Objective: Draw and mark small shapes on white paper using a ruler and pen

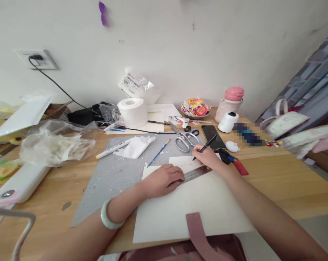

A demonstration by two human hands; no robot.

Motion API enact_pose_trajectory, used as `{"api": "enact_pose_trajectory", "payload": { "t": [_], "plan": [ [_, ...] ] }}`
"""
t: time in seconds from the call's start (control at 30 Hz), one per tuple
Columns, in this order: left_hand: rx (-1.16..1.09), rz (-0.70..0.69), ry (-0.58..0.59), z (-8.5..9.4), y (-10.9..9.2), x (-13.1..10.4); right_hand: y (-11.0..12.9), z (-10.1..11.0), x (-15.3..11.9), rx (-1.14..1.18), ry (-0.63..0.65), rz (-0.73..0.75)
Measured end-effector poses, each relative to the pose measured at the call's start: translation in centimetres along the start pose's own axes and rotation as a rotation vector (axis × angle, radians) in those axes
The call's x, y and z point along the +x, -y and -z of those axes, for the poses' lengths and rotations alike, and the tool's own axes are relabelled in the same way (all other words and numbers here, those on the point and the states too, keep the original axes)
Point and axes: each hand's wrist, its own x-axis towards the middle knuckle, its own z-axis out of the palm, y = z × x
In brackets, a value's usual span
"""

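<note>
White paper (166,214) lies by the table's (275,181) front edge, the left hand's (164,179) grip loose and flat over the metal ruler (192,175), the right hand's (206,157) grip pinching a black pen (208,143). Even pressure along the ruler should stop it slipping. Scissors (179,135) toward the back edge and a red tag (240,168) beside the right forearm limit room.

The person wears a smooth, pale green bangle (105,218) on the left forearm (126,203) and dusty-pink clothing (158,253) with a wide strap (196,226).
</note>
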Motion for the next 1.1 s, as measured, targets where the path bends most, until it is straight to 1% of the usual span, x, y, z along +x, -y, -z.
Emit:
{"api": "enact_pose_trajectory", "payload": {
  "t": [0.3, 0.8, 0.97, 1.1],
  "plan": [
    [0.009, -0.008, -0.016, -0.06, 0.0, -0.07, -0.33, 0.0, 0.24, -0.039, 0.008, -0.013],
    [0.005, 0.0, -0.007, -0.04, 0.03, -0.1, -0.79, -0.09, 0.41, -0.011, 0.012, 0.0],
    [0.003, 0.0, -0.005, 0.01, -0.07, -0.05, -0.82, -0.05, 0.37, -0.016, 0.037, 0.001],
    [0.001, 0.004, 0.0, 0.0, -0.04, -0.05, -0.64, -0.04, 0.28, -0.008, 0.022, 0.001]
  ]
}}
